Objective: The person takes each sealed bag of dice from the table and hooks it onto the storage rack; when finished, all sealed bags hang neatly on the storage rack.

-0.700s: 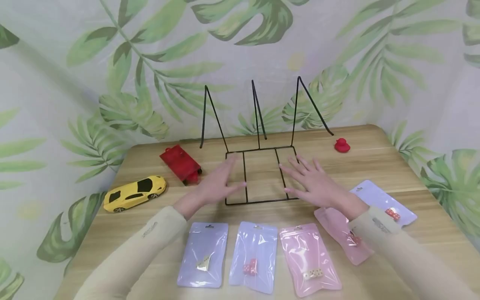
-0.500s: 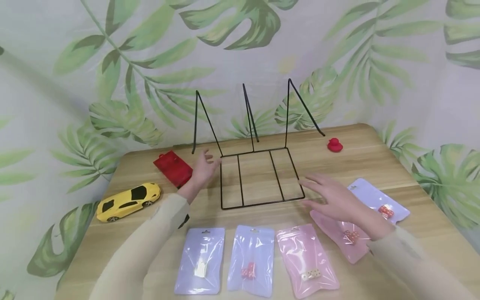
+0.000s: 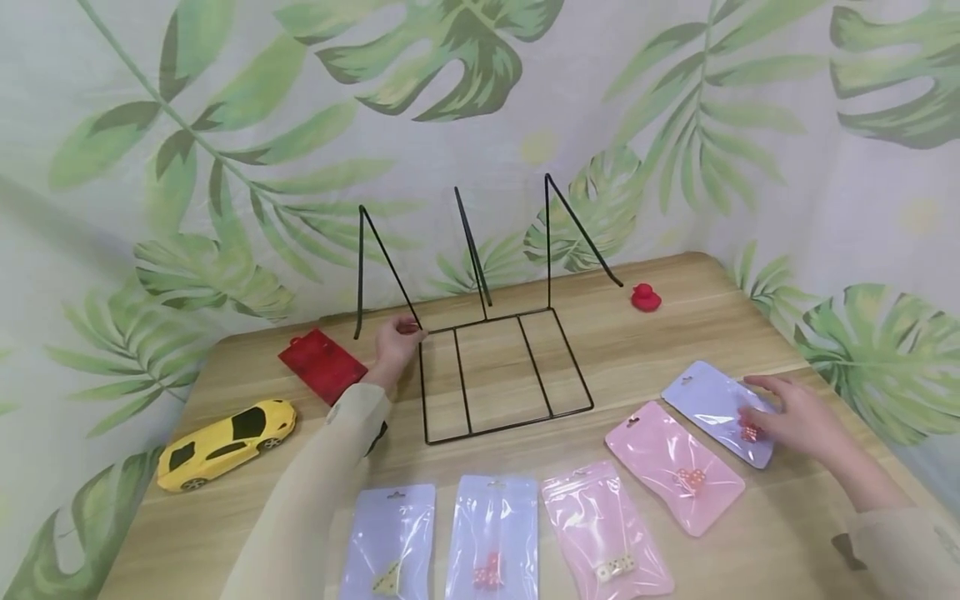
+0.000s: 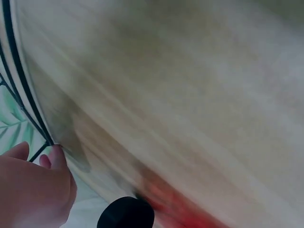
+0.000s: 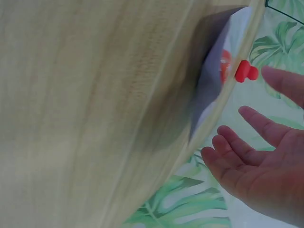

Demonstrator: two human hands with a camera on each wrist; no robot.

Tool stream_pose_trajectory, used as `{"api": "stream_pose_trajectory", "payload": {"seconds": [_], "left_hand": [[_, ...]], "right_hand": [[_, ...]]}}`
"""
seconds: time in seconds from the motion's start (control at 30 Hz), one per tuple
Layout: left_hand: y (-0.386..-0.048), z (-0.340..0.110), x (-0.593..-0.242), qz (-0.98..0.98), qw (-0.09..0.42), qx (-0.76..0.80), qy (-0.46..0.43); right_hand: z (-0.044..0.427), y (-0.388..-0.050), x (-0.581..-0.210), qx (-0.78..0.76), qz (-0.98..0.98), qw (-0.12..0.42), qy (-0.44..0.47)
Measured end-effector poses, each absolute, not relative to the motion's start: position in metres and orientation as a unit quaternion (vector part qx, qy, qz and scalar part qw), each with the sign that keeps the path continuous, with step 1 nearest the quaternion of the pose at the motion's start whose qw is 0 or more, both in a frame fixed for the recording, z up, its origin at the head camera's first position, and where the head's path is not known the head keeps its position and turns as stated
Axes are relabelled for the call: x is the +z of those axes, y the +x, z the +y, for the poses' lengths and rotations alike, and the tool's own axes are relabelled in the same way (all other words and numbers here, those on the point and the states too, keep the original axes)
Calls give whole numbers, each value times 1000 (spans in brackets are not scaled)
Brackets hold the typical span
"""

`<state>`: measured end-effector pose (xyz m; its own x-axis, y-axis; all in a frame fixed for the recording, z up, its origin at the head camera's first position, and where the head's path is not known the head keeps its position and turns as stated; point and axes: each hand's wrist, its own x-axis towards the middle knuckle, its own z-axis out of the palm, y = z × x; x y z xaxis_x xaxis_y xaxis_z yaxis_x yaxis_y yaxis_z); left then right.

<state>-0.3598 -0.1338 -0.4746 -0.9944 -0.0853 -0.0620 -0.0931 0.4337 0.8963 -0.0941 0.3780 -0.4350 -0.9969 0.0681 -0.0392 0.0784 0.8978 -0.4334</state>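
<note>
The left hand (image 3: 396,346), thumb and finger together, pinches the rear left corner of a black wire rack (image 3: 486,320). The rack stands mid-counter (image 3: 645,358), its rectangular base crossed by two bars, with three bent prongs rising from the back. The right hand (image 3: 798,421), fingers apart, is held at the lilac pouch (image 3: 708,396) farthest right, which contains red dice; whether the two touch cannot be told. Just beside that pouch lies a pink pouch (image 3: 652,446), also with red dice. Along the front, left to right, lie a lilac pouch with cream dice, a lilac pouch with red dice and a pink pouch with cream dice. A flat red packet (image 3: 322,364) lies near the left wrist, a yellow toy car (image 3: 243,423) farther left. A red toy duck (image 3: 646,298) sits beyond the rack's right prong. Behind hangs a leaf-patterned cloth (image 3: 300,58).
</note>
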Motion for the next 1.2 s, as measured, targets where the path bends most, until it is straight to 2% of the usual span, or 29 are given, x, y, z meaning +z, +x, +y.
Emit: {"api": "stream_pose_trajectory", "payload": {"seconds": [0.23, 0.6, 0.87, 0.93, 1.03, 1.2], "left_hand": [[-361, -138, -472, 865, -30, 499, -48], [-364, -135, -475, 865, -57, 495, -58], [-362, -132, -474, 864, -61, 495, -64], [-362, -131, -474, 865, -61, 494, -63], [-362, -130, -474, 868, -60, 490, -59], [-363, -127, -475, 872, -57, 483, -56]], "right_hand": [[377, -103, -442, -255, 965, 53, 37], [380, -115, -446, -221, 971, 76, 58], [393, -123, -436, -294, 950, 71, 81], [394, -124, -423, -314, 944, 50, 86], [387, -124, -397, -370, 925, -13, 82], [353, -120, -352, -606, 787, -114, 2]]}}
